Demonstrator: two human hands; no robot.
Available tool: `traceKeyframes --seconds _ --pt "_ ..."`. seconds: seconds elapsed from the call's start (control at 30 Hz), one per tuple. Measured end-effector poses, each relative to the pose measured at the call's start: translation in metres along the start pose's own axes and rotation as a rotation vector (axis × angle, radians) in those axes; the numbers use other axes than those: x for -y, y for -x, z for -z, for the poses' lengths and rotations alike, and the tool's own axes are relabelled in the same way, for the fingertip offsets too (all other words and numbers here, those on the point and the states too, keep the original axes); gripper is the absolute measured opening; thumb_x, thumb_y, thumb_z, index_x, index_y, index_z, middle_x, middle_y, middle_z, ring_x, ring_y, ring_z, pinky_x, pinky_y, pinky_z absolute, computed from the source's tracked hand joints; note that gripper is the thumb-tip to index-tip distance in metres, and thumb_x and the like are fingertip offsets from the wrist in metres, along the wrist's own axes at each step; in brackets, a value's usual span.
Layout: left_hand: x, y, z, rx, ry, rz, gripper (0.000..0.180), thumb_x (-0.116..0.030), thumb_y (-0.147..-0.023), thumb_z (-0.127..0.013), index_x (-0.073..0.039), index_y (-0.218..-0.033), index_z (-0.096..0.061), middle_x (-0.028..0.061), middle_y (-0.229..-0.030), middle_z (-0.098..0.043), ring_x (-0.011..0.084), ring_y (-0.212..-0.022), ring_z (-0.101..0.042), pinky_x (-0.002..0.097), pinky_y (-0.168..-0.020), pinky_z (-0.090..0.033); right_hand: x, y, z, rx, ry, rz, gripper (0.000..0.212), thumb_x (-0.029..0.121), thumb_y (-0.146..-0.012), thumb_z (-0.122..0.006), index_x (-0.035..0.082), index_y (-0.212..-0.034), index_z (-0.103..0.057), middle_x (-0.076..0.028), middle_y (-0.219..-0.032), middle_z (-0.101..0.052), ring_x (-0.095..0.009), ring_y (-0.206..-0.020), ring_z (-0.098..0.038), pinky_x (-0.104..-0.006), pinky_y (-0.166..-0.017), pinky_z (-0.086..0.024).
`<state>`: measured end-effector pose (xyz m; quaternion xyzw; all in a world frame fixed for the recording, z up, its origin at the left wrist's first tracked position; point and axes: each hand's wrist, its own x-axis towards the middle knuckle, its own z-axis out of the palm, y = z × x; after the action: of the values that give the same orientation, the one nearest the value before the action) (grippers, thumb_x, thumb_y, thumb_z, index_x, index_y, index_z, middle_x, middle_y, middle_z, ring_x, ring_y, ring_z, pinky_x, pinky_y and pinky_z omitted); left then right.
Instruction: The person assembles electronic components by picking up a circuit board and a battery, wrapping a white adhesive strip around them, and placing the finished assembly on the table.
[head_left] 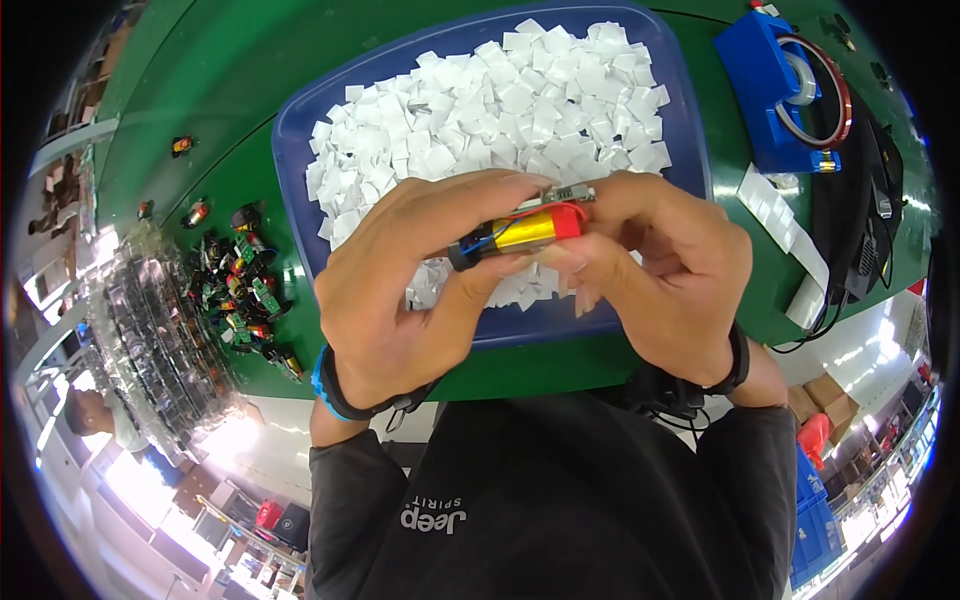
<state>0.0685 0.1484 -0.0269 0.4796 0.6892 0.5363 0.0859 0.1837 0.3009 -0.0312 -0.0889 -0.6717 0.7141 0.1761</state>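
Between my two hands, above the bin, is a small cylindrical battery (524, 231) in a gold wrap with a red end, a black end and thin red and blue wires. A small board with a metal connector (570, 195) lies along its far side. My left hand (400, 275) grips the black end side, thumb below and fingers above. The fingers of my right hand (685, 265) close on the red end and the connector. Beneath them, a dark blue plastic bin (690, 120) holds a heap of small white square pieces (480, 120).
A blue tape dispenser (748, 95) with tape rolls stands at the right, near a strip of white labels (785, 235) and a black bag (865, 210). Left on the green table (200, 90) lie a pile of wired batteries with boards (240, 280) and clear plastic trays (150, 330).
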Motion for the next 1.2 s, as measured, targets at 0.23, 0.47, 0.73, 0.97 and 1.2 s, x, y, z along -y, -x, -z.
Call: traceKeyframes --seconds 0.23,0.47,0.73,0.97,1.2 --pt "-0.003 -0.028 0.007 0.017 0.134 0.373 0.025 -0.002 -0.085 -0.067 -0.001 -0.110 -0.064 0.0066 -0.095 -0.070 0.0113 -0.073 -0.061 0.0230 -0.062 -0.052 0.012 -0.008 0.007 0.065 -0.079 -0.279 0.017 0.002 -0.089 -0.067 -0.004 -0.104 -0.060 -0.008 -0.083 -0.064 -0.009 -0.064 -0.060 -0.0210 -0.053 -0.047" --pt "0.149 -0.141 0.102 0.478 -0.569 0.608 0.030 -0.029 -0.097 -0.056 -0.008 -0.118 -0.062 0.0068 -0.114 -0.064 0.0114 -0.084 -0.059 0.0258 -0.059 -0.048 0.012 -0.006 0.008 0.180 -0.019 -0.227 0.027 0.002 -0.090 -0.064 0.001 -0.116 -0.059 -0.002 -0.084 -0.064 -0.007 -0.071 -0.059 -0.0209 -0.058 -0.047" --pt "0.165 -0.188 0.059 0.197 -0.999 -0.486 0.023 -0.018 -0.094 -0.056 -0.004 -0.111 -0.061 0.0070 -0.094 -0.062 0.0180 -0.085 -0.063 0.0321 -0.065 -0.053 0.003 -0.005 0.006 0.207 0.072 -0.190 0.023 0.003 -0.090 -0.065 0.004 -0.113 -0.061 -0.002 -0.084 -0.064 -0.006 -0.070 -0.059 -0.0213 -0.060 -0.048" --pt "0.087 -0.168 0.072 0.266 -0.289 0.675 0.011 -0.011 -0.088 -0.058 -0.001 -0.087 -0.060 0.0118 -0.081 -0.061 0.0311 -0.080 -0.060 0.0414 -0.071 -0.049 0.004 -0.008 0.008 0.264 0.092 -0.179 0.020 0.003 -0.091 -0.063 0.002 -0.111 -0.062 -0.005 -0.088 -0.067 -0.009 -0.078 -0.065 -0.0221 -0.063 -0.051" --pt "0.020 -0.099 0.051 0.390 0.315 0.672 0.031 -0.014 -0.096 -0.053 0.006 -0.119 -0.060 0.0075 -0.095 -0.061 0.0144 -0.080 -0.062 0.0274 -0.062 -0.058 0.005 -0.007 0.003 0.203 0.021 -0.173 0.024 0.005 -0.097 -0.054 0.000 -0.120 -0.054 -0.009 -0.093 -0.068 -0.014 -0.081 -0.066 -0.0244 -0.064 -0.053"
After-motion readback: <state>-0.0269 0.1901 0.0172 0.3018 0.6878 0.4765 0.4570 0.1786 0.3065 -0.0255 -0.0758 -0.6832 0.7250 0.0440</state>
